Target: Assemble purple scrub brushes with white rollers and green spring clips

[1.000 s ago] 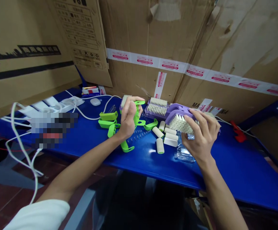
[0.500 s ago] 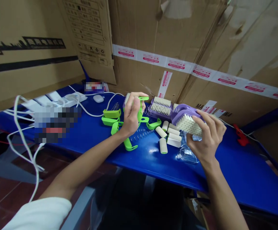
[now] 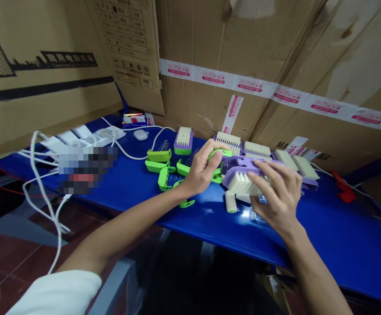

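Note:
My left hand (image 3: 201, 174) is closed on a bright green plastic bracket (image 3: 224, 152), gripped between thumb and fingers. In my right hand (image 3: 280, 190) is a purple scrub brush (image 3: 241, 184), tilted with its cream bristles toward me and downward. The green bracket and the purple brush are close together over the table; I cannot tell whether they touch. Several more green brackets (image 3: 159, 155) lie left of my left hand, with springs (image 3: 165, 145) among them. Below the brush stands a cream roller (image 3: 231, 202), and clear plastic (image 3: 256, 216) lies partly hidden under my right hand.
A finished-looking purple and green brush (image 3: 183, 141) sits at the back. Other purple brush heads (image 3: 257, 149) line the cardboard wall (image 3: 197, 30). White cables and a power strip (image 3: 107, 137) occupy the left, beside a white mouse-like object (image 3: 141, 134). Something red (image 3: 343, 188) lies far right.
My left hand has moved right with the green bracket, up to the purple brush. The right hand has shifted slightly left and down with the brush. The view has turned a little.

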Available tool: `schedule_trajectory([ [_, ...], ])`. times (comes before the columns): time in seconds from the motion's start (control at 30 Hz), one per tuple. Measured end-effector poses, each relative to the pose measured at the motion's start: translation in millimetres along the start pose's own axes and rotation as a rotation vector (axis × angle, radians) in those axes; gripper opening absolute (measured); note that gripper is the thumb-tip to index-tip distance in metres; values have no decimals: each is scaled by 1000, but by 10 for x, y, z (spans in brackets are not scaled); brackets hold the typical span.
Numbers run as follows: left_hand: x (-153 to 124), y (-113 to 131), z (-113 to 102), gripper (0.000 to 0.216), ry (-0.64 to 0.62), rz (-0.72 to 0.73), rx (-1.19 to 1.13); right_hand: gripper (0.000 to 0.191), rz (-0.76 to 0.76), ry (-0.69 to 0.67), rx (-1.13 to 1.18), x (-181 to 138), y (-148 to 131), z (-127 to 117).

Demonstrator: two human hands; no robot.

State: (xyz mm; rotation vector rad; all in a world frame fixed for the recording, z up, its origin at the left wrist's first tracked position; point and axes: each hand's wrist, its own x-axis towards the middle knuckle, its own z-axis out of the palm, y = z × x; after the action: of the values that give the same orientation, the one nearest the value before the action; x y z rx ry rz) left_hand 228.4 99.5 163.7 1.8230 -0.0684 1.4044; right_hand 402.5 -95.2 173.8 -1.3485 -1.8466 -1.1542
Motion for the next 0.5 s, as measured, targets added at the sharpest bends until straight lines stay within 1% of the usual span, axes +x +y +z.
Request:
schedule_trajectory([
  [0.07,-20,20,38,34,-12,1,-22,72,-24,-41,23,1,-64,15],
  [0.13,-26,34,53,35,-44,-29,-81,75,-13,-55,42,-7,-88,20],
  [0.23,-9,55,45,39,-114,-77,-162,79,46,-50,84,-21,-49,3],
  [0.37,2,69,37,39,-183,-110,-192,76,104,-56,120,-24,15,-31],
  [0.5,-18,53,60,46,-135,-187,-194,78,101,-80,144,-11,0,-36],
])
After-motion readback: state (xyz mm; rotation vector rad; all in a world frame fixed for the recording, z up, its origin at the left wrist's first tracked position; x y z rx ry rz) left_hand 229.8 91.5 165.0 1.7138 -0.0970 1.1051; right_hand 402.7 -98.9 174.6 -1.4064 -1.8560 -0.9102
